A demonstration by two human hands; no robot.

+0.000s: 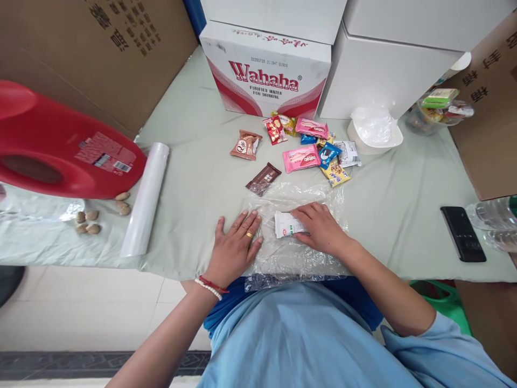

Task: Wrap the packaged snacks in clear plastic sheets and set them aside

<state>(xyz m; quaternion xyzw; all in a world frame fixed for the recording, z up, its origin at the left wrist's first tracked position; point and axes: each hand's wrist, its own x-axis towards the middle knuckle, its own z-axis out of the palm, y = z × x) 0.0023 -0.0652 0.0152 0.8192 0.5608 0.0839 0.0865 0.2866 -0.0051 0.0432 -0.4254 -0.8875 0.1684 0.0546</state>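
A sheet of clear plastic film (278, 258) lies in front of me and hangs a little over the table's front edge. My left hand (235, 245) rests flat with fingers stretched out, on the film's left edge. Over the film, my right hand (321, 229) grips a small white packet (283, 224) with green and red print; its right part is hidden under my fingers. Just beyond the film is a dark brown snack packet (264, 179). Farther back lie a light brown packet (246, 145), pink wafer packs (302, 158) and several other wrapped snacks.
On the left are a roll of film (146, 199), a red jug (100, 145) and several nuts (92, 229). A Wahaha carton (266, 75) stands behind the snacks, beside a white tub (374, 143). A black phone (462, 234) and clear bottles (495, 213) are at right.
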